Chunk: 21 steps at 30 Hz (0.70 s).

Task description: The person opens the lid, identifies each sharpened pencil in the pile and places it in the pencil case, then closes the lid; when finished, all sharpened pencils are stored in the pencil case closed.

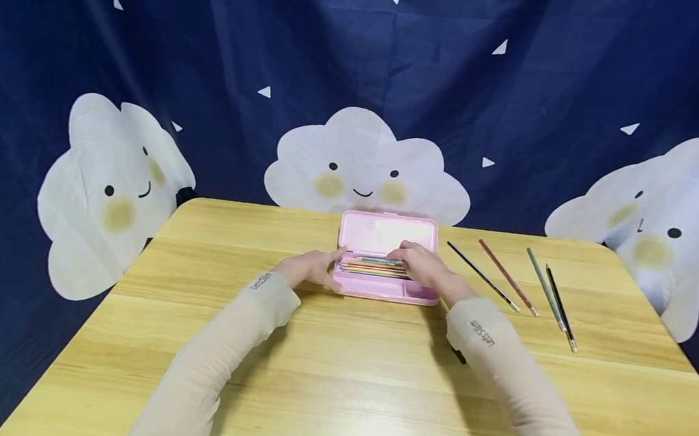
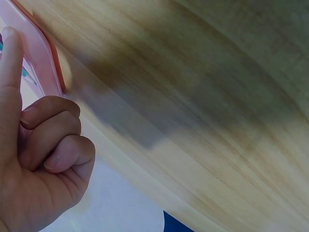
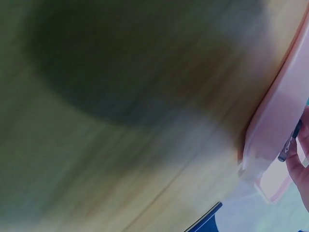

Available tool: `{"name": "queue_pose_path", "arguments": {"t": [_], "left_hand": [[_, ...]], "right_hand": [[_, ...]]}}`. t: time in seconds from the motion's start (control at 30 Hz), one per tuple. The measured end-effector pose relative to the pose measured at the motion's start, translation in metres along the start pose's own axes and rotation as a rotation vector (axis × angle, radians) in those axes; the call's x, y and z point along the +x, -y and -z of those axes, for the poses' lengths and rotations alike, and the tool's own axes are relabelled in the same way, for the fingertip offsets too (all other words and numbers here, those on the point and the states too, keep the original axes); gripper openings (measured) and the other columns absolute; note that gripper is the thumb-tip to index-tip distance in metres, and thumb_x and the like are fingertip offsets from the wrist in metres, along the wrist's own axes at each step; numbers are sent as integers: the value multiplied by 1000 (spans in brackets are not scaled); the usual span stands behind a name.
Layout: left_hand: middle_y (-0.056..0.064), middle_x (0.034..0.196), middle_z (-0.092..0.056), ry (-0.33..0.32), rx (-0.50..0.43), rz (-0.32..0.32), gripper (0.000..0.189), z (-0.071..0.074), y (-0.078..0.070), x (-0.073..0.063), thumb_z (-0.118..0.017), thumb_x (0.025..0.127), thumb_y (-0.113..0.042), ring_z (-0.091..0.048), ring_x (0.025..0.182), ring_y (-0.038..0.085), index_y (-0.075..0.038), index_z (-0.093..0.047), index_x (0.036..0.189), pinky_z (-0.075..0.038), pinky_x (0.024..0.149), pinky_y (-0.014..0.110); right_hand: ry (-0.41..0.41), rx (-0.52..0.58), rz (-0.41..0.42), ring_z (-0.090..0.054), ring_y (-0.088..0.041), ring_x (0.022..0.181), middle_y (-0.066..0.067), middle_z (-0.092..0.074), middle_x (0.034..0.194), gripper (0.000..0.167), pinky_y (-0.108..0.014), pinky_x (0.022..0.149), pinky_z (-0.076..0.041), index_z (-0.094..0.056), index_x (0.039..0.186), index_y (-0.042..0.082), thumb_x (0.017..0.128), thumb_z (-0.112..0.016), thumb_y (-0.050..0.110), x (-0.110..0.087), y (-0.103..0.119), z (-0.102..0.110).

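Note:
A pink pencil case [image 1: 375,288] lies on the table with its lid [image 1: 388,233] raised at the back. Several coloured pencils [image 1: 376,267] lie lengthwise inside it. My left hand [image 1: 311,268] holds the case's left end, one finger at the back corner and the thumb by the front one. In the left wrist view, the remaining fingers [image 2: 58,130] are curled beside the case. My right hand [image 1: 422,265] reaches over the right part of the case. Between its fingertips, the right wrist view shows the end of a dark pencil [image 3: 289,142]; the hand hides the rest.
To the right of the case lie several loose pencils, among them a black one [image 1: 483,276], a reddish one [image 1: 508,277] and a green one [image 1: 546,288]. A blue curtain [image 1: 362,55] with cloud prints hangs behind the wooden table [image 1: 338,368].

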<state>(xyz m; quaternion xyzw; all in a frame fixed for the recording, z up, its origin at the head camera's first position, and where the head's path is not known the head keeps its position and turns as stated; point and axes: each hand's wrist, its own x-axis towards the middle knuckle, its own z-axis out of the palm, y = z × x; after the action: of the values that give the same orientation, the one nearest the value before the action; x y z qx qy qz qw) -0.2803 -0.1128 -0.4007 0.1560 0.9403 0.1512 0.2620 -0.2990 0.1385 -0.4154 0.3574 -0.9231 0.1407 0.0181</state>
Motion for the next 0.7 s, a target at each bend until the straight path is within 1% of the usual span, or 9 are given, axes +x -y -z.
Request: {"name": "queue_pose_path", "arguments": {"t": [0.07,0.2,0.4,0.53,0.7], "left_hand": [[25,144,-26,0,0,1,101,1,-1,0,-70,75,-47,-29,132,34,-23,-6,148,-24,109,43],[25,144,-26,3,2,5,100,1,-1,0,-70,75,-47,-29,132,33,-23,-6,148,-24,109,43],[24,145,-26,2,-3,-11,101,-1,-2,2,-70,74,-48,-29,132,34,-22,-7,148,-24,109,42],[25,143,-28,-7,-4,-10,100,-2,-1,1,-71,74,-46,-30,131,34,-22,-8,148,-25,108,42],[26,142,-30,-9,-9,-3,99,0,-1,-1,-71,75,-46,-32,130,34,-21,-8,148,-27,107,43]], "right_hand": [[14,-11,-11,-58,-22,86,-5,-58,85,35,-35,80,-48,-68,106,10,83,-51,-10,4,2,-1],[48,-9,-33,-57,-22,87,-4,-56,87,35,-35,78,-48,-68,107,12,84,-51,-8,9,5,-3],[68,-14,-71,-57,-23,93,-3,-56,89,32,-39,76,-49,-69,107,15,87,-51,-4,11,9,-6],[65,-45,-63,-57,-23,92,-3,-56,88,34,-37,75,-49,-69,106,15,85,-51,-5,12,9,-8],[54,-59,-43,-58,-24,88,-3,-56,87,31,-35,74,-49,-70,105,13,83,-56,-5,10,8,-5]]}}
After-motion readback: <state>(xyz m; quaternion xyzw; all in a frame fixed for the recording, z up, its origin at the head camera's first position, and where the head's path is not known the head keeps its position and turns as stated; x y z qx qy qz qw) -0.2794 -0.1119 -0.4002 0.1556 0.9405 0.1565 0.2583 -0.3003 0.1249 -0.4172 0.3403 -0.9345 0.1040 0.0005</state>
